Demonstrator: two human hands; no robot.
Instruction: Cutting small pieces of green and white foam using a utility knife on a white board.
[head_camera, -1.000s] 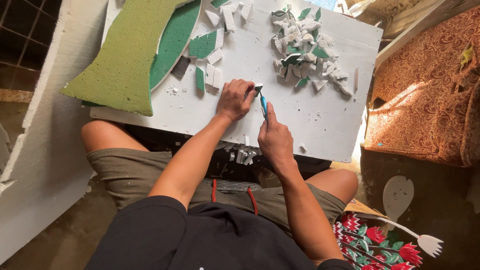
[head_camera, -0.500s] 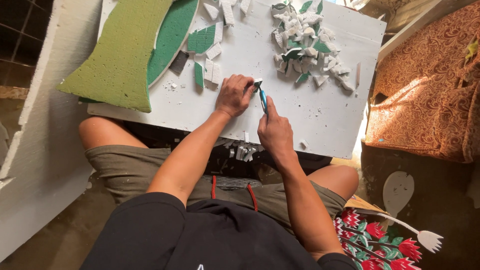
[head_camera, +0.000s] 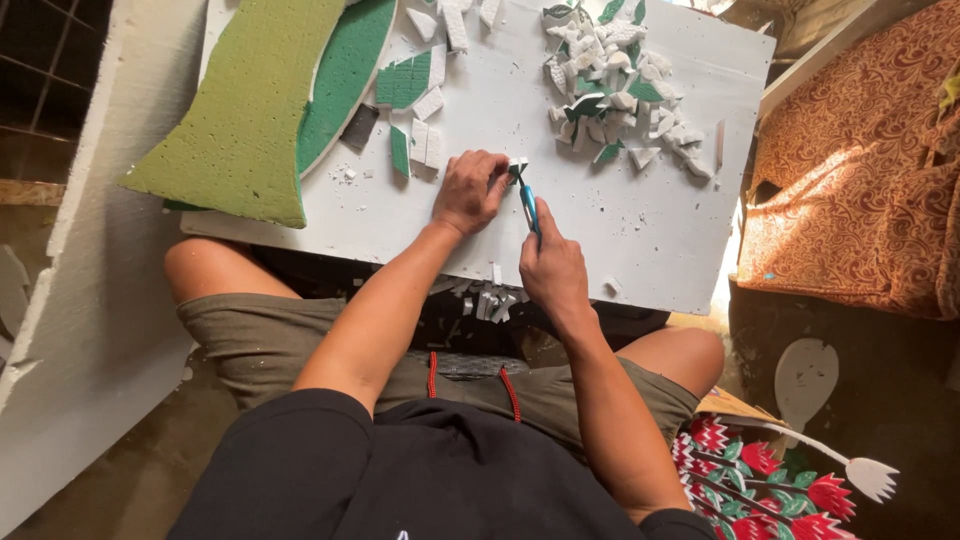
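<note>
Here, left hand (head_camera: 468, 190) pinning foam piece (head_camera: 516, 166), right hand (head_camera: 551, 268) gripping blue knife (head_camera: 528, 203)

green foam slab (head_camera: 250, 110) cut off at top edge; knife blade (head_camera: 522, 185) tip hidden by foam bit (head_camera: 516, 165)

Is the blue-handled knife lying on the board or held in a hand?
Held. The right hand grips the blue-handled knife, its tip at a small foam piece that the left hand holds on the white board.

sunlit orange patterned cushion (head_camera: 860, 170) at right, white foam panel (head_camera: 80, 300) at left, dim dusty floor (head_camera: 130, 480)
</note>
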